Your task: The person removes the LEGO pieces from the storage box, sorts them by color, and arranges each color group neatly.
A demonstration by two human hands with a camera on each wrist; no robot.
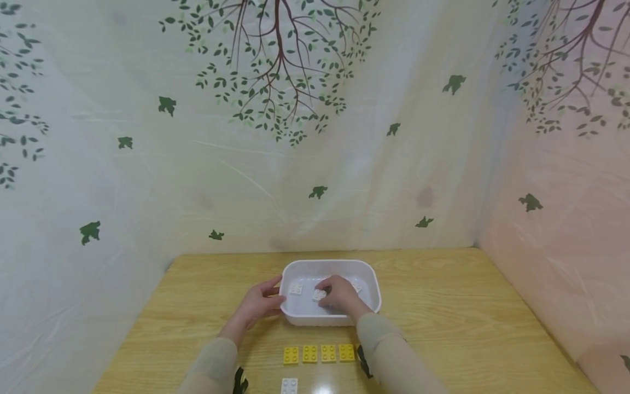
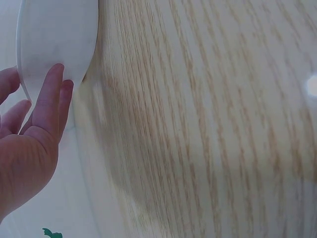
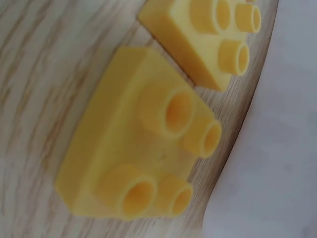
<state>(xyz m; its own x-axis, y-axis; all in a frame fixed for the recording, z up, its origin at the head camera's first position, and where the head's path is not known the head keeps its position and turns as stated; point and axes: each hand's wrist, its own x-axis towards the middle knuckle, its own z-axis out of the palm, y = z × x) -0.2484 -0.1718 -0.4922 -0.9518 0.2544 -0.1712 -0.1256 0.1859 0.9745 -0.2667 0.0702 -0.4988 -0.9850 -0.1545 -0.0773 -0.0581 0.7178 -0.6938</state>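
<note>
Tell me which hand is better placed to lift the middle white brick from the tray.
Probably the right: the right grip is inside the white tray, at the middle white brick. The left grip touches the tray's outer left end, so it seems better suited to steadying.

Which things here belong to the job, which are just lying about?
In the job:
right hand, pinching a white brick
left hand, touching the white tray
other white bricks in the tray
probably the yellow bricks and lone white brick

Just there:
printed backdrop
table, support only
</note>
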